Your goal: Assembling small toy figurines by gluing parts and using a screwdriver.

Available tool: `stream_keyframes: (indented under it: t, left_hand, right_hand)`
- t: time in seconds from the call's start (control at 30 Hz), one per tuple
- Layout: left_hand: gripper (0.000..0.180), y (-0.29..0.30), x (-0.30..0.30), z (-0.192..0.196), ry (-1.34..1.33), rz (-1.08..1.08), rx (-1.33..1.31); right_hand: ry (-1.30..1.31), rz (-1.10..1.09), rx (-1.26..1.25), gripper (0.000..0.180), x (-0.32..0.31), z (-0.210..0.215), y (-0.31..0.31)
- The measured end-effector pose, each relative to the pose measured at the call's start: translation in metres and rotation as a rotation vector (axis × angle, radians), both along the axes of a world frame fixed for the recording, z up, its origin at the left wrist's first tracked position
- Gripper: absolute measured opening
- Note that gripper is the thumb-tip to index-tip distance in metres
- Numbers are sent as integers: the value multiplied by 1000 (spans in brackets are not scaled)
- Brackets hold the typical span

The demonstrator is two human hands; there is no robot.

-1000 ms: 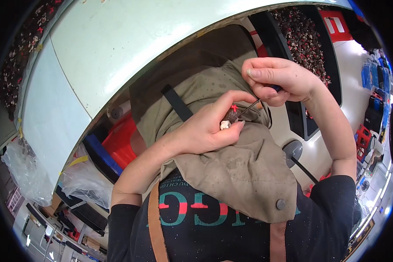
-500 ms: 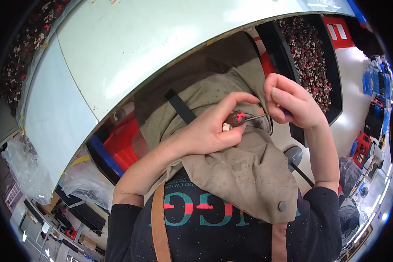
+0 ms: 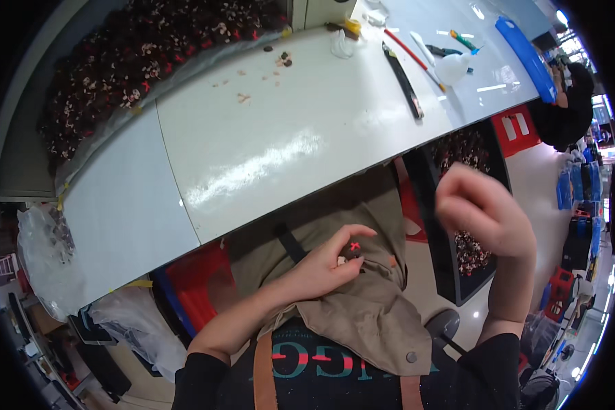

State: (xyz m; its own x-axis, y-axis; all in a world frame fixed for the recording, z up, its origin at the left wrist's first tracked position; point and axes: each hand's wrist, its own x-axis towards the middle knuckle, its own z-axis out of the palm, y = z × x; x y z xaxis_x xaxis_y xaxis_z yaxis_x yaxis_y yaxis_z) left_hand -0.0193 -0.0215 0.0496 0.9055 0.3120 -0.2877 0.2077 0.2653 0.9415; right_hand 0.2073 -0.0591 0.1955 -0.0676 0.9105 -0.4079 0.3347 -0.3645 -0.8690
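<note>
A pale worktable (image 3: 266, 143) spans the view above a khaki apron (image 3: 362, 314), where the left hand (image 3: 324, 266) pinches small red-marked parts (image 3: 352, 247), while the blurred right hand (image 3: 485, 219) hovers loosely curled, grip indeterminate.

Glossy tabletop (image 3: 266, 143); seemingly matt cloth apron (image 3: 362, 314)

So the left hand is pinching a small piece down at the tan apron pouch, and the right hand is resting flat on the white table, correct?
Not quite. The right hand is raised in the air beside the table edge, blurred, touching nothing. The head view shows it. The left hand does pinch a small piece at the tan apron pouch.
</note>
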Motion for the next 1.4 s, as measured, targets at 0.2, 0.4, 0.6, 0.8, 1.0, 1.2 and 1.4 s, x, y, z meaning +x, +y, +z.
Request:
stream_keyframes:
  t: [0.2,0.4,0.6,0.8,1.0,1.2,1.4]
  left_hand:
    - [45,-9,3,7,-187,166,-53]
    - [52,6,-5,10,-198,203,-829]
    - [51,12,-6,-13,-356,61,-1092]
    - [9,7,-1,-25,-309,-59,-1130]
    - [11,4,2,-30,-292,-245,-1299]
    - [16,4,3,-40,-252,-225,-1427]
    - [44,-9,11,-11,40,407,-203]
  right_hand:
    - [-634,205,716,11,-18,-59,61]
    - [-887,285,959,18,2,-87,85]
    - [-502,267,805,30,-11,-68,37]
    - [-178,586,550,41,-30,-91,5]
    - [-4,616,311,37,-23,-97,6]
    - [-49,577,236,30,-27,-102,3]
    - [-160,437,435,28,-25,-118,-1]
